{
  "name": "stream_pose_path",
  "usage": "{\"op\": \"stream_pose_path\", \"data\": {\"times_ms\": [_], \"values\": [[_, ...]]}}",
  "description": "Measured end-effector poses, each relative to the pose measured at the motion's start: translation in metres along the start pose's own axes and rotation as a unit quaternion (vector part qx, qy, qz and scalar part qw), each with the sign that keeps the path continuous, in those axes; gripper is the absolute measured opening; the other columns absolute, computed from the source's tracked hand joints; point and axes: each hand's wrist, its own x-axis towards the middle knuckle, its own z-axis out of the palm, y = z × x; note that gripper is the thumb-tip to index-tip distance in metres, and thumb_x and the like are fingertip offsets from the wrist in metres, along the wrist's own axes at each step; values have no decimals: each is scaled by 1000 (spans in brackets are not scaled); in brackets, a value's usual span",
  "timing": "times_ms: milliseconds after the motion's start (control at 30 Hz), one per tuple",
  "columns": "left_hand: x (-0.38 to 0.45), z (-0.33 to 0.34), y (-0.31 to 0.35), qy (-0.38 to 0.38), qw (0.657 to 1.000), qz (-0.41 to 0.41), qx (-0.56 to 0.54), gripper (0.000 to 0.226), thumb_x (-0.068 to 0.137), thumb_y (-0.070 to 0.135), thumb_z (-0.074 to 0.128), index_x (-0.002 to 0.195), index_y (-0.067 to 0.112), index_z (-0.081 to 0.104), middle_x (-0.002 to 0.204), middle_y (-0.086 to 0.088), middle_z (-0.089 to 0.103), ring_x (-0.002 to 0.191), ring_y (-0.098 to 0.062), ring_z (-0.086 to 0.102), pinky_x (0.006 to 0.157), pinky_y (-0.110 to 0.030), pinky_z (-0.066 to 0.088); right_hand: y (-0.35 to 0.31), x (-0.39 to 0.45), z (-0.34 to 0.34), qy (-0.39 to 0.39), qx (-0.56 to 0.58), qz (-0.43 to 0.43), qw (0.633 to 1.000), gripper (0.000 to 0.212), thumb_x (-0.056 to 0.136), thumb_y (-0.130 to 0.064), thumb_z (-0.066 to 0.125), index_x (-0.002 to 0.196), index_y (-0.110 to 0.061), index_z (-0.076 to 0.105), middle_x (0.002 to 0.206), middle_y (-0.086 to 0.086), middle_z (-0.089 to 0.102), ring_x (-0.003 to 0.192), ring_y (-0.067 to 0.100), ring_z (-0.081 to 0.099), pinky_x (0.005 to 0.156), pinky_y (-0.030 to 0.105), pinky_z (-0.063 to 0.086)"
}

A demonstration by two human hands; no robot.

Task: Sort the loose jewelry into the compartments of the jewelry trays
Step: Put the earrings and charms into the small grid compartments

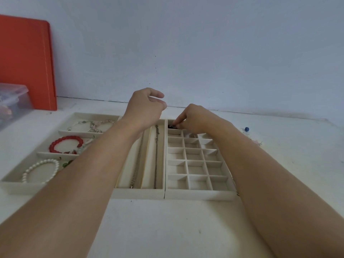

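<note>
Three cream jewelry trays lie side by side on the white table. The left tray (24, 188) holds a red bead bracelet (65, 144), a pearl bracelet (40, 171) and silver bangles (89, 125). The middle tray (138, 193) has two chains (156, 155) laid in long slots. The right tray (201, 195) is a grid of small compartments. My right hand (195, 119) pinches a small dark piece (171, 126) over the grid's far-left compartment. My left hand (147, 107) hovers above the middle tray's far end, fingers loosely curled, holding nothing.
An orange board (26, 62) leans on the wall at the far left, with a clear plastic box (13, 103) in front of it. Loose jewelry with a blue bead (247, 129) lies on the table right of the grid tray.
</note>
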Motion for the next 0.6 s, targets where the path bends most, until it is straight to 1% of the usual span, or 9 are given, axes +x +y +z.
{"op": "stream_pose_path", "data": {"times_ms": [33,133,200,333,467,533,600], "values": [[0,0,0,0,1000,0,1,21,92,13,67,112,21,68,101,5,71,85,-2,61,65,-19,42,0,1,0,-2,5,-2,1000,19,96,-21,67,105,-32,80,94,-10,69,67,6,58,62,21,46],[1,1,-1,-2,1000,-2,3,21,92,14,67,112,21,68,103,4,71,88,-2,61,65,-18,42,1,3,-1,16,17,-3,1000,18,94,-21,69,99,-34,81,80,-14,66,67,6,56,58,20,41],[1,1,-1,-3,1000,-2,1,21,92,14,67,112,21,68,104,3,71,88,-2,61,65,-18,41,2,4,-1,30,24,-1,999,19,93,-20,70,95,-34,82,76,-15,66,66,6,55,56,19,40],[2,1,-2,-8,1000,0,3,21,92,14,67,112,22,69,106,3,70,90,-3,61,66,-19,42,2,4,0,15,17,-6,1000,18,92,-20,71,94,-33,83,68,-15,62,61,5,53,49,15,36],[3,2,-4,-10,1000,4,6,20,92,14,67,111,21,69,104,3,71,84,-3,60,65,-20,42,2,4,-1,23,28,-3,999,20,92,-18,71,91,-33,83,56,-20,58,59,4,52,42,9,34],[3,3,-4,-9,1000,4,10,19,93,15,67,110,21,69,103,4,70,83,-3,60,64,-21,42,1,2,-3,26,27,-3,999,20,92,-18,71,92,-33,83,63,-20,61,62,3,54,47,11,36],[4,4,-6,-9,1000,5,16,19,93,15,67,110,21,69,101,5,70,84,-3,60,64,-20,42,0,0,-6,37,28,-2,999,19,92,-19,70,91,-34,82,73,-17,66,64,3,57,54,17,41]]}}
